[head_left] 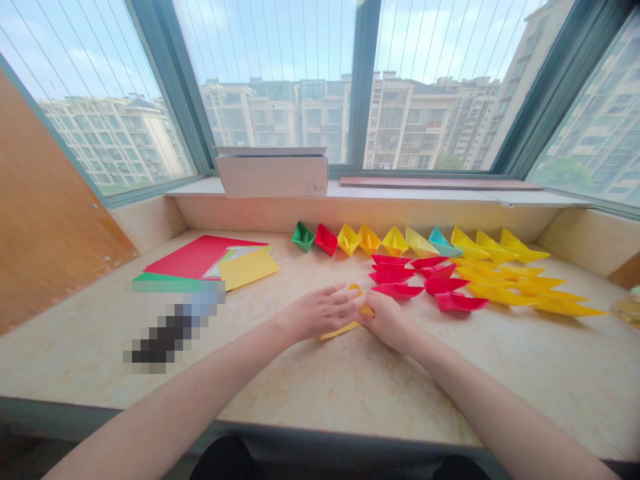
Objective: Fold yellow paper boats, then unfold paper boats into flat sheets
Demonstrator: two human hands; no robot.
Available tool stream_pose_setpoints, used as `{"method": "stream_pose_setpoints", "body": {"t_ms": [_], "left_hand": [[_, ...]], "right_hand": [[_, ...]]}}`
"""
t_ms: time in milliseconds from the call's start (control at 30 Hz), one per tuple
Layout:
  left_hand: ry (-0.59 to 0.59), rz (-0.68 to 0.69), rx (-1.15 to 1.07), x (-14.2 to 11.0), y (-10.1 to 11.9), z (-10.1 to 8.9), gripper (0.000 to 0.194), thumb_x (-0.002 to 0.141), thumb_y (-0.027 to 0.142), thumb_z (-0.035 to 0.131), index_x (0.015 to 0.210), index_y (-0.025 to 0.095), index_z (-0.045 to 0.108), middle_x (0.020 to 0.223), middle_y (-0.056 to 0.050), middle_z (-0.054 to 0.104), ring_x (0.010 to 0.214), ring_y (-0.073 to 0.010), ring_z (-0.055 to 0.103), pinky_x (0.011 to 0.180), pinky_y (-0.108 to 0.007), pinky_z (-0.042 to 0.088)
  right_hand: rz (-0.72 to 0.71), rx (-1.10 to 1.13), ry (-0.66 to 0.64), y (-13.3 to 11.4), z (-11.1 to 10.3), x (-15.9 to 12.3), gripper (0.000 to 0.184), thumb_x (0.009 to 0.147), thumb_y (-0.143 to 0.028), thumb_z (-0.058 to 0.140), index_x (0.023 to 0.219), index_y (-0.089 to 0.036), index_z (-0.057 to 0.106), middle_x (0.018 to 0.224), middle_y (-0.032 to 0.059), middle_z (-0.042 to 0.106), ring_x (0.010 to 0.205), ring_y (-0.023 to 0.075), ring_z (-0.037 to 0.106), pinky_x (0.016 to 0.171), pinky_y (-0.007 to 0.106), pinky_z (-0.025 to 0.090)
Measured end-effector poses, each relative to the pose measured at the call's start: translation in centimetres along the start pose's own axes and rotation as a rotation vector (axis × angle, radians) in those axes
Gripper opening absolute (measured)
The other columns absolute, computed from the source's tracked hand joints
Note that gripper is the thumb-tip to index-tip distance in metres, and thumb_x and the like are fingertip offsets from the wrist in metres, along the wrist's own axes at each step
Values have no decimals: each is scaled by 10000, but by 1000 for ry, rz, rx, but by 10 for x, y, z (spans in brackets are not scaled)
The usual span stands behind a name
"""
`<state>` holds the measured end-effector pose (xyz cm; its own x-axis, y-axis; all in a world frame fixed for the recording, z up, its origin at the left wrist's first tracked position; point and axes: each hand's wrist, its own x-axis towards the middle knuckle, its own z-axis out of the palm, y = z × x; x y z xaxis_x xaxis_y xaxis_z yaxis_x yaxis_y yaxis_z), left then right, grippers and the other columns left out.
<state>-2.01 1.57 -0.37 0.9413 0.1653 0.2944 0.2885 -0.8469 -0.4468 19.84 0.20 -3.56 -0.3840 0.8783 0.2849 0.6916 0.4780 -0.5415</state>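
Observation:
A piece of yellow paper [345, 331], partly folded, sits low over the countertop between my two hands. One part of it curls up beyond the fingertips. My left hand [316, 312] lies over the paper from the left, fingers long and close together, its thumb hidden. From the right, my right hand [389, 321] pinches the paper's edge, and the fingertips of both hands meet there. Most of the sheet is covered by the hands. Just past my right hand stand red paper boats [399, 291].
Yellow paper boats [500, 293] fill the right side. A row of coloured boats [349, 240] lines the back. On the left lie red sheets [193, 257], a yellow sheet [250, 268] and a blurred-out object [167, 333]. A white box [273, 176] stands on the sill.

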Motion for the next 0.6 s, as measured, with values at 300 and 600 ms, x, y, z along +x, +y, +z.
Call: {"method": "stream_pose_setpoints", "body": {"t_ms": [300, 600], "left_hand": [[-37, -68, -181, -16, -16, 16, 326, 976, 103, 465, 1266, 145, 609, 1285, -125, 664, 1221, -252, 590, 1095, -427, 375], [-102, -187, -383, -22, -18, 23, 330, 965, 147, 494, 1270, 187, 613, 1244, -91, 690, 1200, -251, 582, 1046, -394, 380]], "right_hand": [[12, -80, -16, 3, -7, -1, 244, 849, -341, 696, 1057, -218, 730, 1031, 79, 656, 977, 243, 633, 888, 388, 504], [72, -120, -17, 8, -12, -4, 219, 815, -341, 722, 1007, -237, 708, 1135, 86, 586, 1074, 270, 594, 953, 449, 473]]}}
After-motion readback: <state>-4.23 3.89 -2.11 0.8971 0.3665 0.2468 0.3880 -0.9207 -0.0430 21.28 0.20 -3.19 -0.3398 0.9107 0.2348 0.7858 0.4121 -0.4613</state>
